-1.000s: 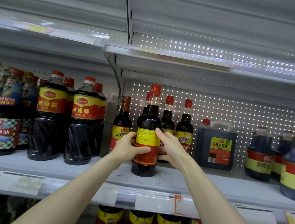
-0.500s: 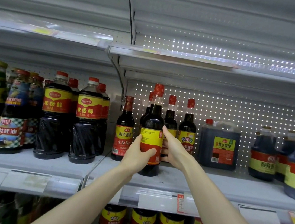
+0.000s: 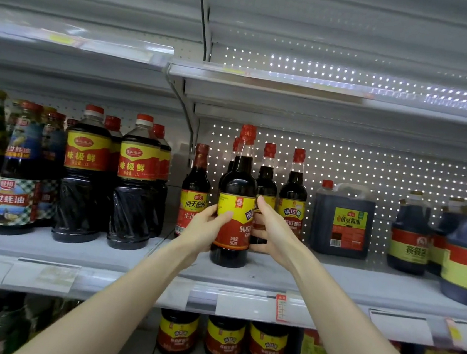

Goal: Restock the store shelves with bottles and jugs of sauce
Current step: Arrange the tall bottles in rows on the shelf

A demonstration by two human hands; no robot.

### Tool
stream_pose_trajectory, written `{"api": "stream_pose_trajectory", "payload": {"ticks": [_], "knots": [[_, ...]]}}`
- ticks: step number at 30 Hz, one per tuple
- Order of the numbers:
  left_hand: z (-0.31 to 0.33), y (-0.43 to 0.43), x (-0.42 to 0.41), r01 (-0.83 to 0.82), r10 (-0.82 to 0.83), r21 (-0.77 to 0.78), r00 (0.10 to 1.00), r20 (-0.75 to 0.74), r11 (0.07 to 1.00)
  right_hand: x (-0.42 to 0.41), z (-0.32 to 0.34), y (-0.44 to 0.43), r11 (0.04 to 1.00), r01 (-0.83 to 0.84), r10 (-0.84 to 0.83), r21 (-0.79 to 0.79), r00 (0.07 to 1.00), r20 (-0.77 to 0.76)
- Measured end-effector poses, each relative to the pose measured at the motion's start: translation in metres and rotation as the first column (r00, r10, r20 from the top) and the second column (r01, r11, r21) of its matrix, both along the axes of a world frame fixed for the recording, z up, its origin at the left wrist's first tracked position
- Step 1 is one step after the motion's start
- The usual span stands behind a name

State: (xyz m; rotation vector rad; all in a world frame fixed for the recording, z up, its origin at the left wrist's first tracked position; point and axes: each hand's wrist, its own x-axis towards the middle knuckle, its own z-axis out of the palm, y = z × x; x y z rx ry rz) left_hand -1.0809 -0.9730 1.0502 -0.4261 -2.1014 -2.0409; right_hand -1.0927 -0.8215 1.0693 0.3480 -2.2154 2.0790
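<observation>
A dark sauce bottle with a red cap and a yellow-and-red label stands upright on the middle shelf. My left hand wraps its left side, thumb across the label. My right hand presses against its right side, fingers behind it. Similar red-capped bottles stand in a row just behind, and a brown-capped bottle is to its left.
Large dark bottles fill the shelf section to the left. A square jug and round jugs stand to the right. The upper shelf hangs overhead. More bottles sit on the shelf below.
The held bottle has turned slightly, showing more of its label's right side. Both hands stay on it. The view has shifted a little.
</observation>
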Motion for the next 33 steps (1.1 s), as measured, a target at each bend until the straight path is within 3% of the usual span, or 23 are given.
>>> {"api": "stream_pose_trajectory", "payload": {"ticks": [5, 18, 27, 33], "knots": [[-0.014, 0.014, 0.006, -0.081, 0.073, -0.068, 0.990, -0.123, 0.994, -0.005, 0.001, -0.003, 1.000, 0.013, -0.012, -0.013, 0.999, 0.031], [0.001, 0.001, -0.008, -0.044, 0.045, 0.071, 0.999, -0.011, 0.997, 0.002, -0.006, -0.003, 0.997, 0.057, -0.054, 0.045, 0.997, -0.059], [-0.012, 0.006, -0.003, -0.072, 0.072, 0.005, 0.991, -0.112, 0.997, -0.012, -0.004, -0.009, 0.996, 0.077, -0.078, 0.050, 0.997, 0.013], [-0.011, -0.003, -0.013, -0.069, 0.067, -0.016, 0.993, -0.100, 0.998, -0.012, -0.013, -0.009, 0.994, 0.074, -0.068, 0.075, 0.995, -0.075]]}}
